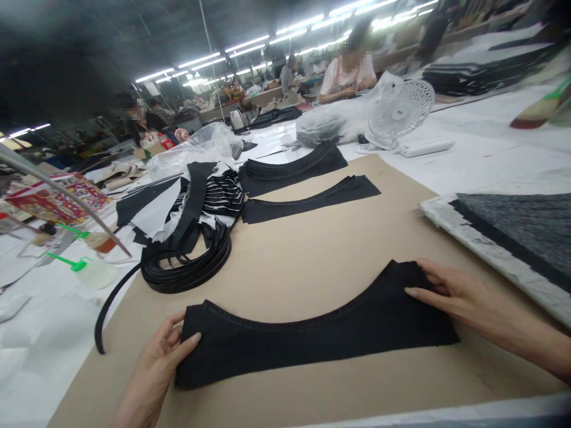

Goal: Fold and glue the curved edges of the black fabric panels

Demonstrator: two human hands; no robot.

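Black panel (307,342), left hand (163,353), fingers clamped on 1 end; right hand (455,291), fingers clamped on the other

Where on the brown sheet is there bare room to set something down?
The widest free patch of brown sheet lies between the held piece and the loose piece beyond, with the coil left and the grey fabric right. A smaller patch shows between coil and left hand; a strip runs along the held piece's near side. Scraps and coil crowd the far left.
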